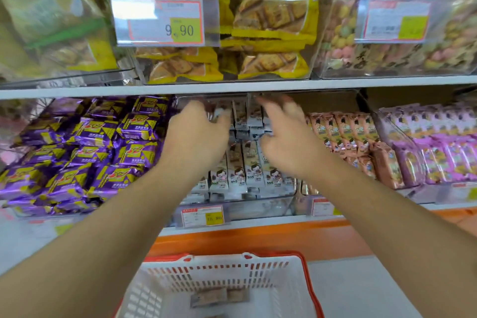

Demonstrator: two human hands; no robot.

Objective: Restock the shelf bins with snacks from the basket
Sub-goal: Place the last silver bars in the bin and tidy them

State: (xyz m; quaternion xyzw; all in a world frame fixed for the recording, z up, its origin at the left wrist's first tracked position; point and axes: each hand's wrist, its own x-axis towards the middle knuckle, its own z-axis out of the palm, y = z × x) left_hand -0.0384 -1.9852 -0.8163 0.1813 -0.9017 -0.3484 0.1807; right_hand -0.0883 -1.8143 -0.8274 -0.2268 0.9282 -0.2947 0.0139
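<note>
Both my hands reach into the clear middle bin (258, 208) on the lower shelf, which is filled with upright white-and-brown snack packs (240, 170). My left hand (198, 134) has its fingers curled around a white pack at the back of the bin. My right hand (286, 134) is blurred, its fingers spread over the packs at the back right; whether it holds one cannot be made out. Below me stands the white basket with a red rim (307, 281), with a couple of brownish packs (219, 295) lying on its bottom.
Purple snack packs (85, 150) fill the bin to the left, pink-brown packs (346, 131) and pink-purple packs (444, 147) fill the bins to the right. The upper shelf holds yellow biscuit bags (268, 15) behind price tags. An orange ledge (258, 242) runs under the shelf.
</note>
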